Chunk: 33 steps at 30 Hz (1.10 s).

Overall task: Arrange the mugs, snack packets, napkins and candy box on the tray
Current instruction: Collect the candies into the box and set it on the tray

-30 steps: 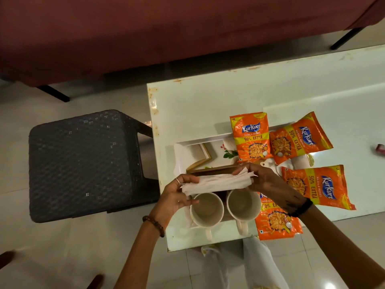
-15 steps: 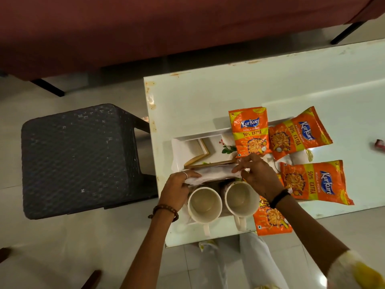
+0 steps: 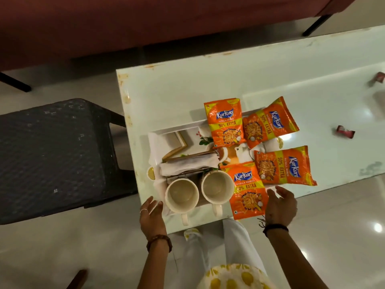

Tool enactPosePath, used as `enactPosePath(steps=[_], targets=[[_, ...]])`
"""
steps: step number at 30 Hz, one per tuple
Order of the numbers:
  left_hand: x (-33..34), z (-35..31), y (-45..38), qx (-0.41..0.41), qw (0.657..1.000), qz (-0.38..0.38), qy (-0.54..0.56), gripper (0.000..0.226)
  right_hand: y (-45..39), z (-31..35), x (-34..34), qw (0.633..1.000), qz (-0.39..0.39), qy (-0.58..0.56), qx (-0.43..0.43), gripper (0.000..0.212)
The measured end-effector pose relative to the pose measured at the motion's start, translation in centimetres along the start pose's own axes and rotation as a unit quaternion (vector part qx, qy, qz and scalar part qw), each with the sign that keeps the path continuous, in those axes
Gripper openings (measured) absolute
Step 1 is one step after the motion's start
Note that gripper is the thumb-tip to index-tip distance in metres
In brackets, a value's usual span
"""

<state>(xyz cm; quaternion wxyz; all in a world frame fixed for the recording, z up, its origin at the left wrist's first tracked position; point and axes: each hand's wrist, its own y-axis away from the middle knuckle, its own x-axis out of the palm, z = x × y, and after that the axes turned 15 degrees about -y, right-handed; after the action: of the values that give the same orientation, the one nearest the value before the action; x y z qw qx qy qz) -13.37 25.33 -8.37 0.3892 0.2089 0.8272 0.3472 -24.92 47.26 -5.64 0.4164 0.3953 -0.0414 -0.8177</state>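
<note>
Both hands are spread open and hold nothing: the left hand (image 3: 151,211) beside the near-left mug (image 3: 181,195), the right hand (image 3: 280,205) by a Kurkure packet (image 3: 248,190). The loaded tray (image 3: 155,142) sits mid-frame on the pale glossy surface (image 3: 187,90); dark stool (image 3: 56,155) at left.

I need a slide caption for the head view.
Both open hands flank a tray holding mugs, napkins and packets.

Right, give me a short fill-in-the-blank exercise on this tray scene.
1. The tray carries ____ orange snack packets.
2. The two mugs stand side by side with their handles toward the ____.
3. The folded napkins lie just beyond the ____.
4. Both the left hand and the right hand hold ____.

Missing words: four; person; mugs; nothing
</note>
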Motion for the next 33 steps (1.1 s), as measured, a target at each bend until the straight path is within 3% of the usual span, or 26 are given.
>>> enactPosePath(steps=[2, 5, 13, 25, 33], targets=[[0.6, 0.3, 0.4, 0.0, 1.0, 0.018, -0.001, 0.029, -1.0, -0.9, 0.2, 0.997, 0.001, -0.028, 0.07, 0.04], [1.0, 0.0, 0.6, 0.002, 1.0, -0.02, 0.009, 0.028, -2.2, -1.1, 0.9, 0.99, 0.015, -0.079, 0.118, 0.052], [2.4, -1.3, 1.2, -0.011, 0.997, -0.078, 0.021, 0.027, -5.1, -1.4, 1.1, 0.991, 0.047, -0.056, 0.113, 0.052], [13.6, -7.8, 2.9, 0.07, 0.997, -0.003, -0.012, 0.03, -17.5, 4.4, -0.4, 0.983, 0.052, -0.116, 0.13, 0.052], [21.0, -10.8, 3.6, 0.053, 0.998, -0.024, -0.024, 0.03, -26.1, 8.2, -0.3, 0.98, 0.078, -0.134, 0.127, 0.05]])
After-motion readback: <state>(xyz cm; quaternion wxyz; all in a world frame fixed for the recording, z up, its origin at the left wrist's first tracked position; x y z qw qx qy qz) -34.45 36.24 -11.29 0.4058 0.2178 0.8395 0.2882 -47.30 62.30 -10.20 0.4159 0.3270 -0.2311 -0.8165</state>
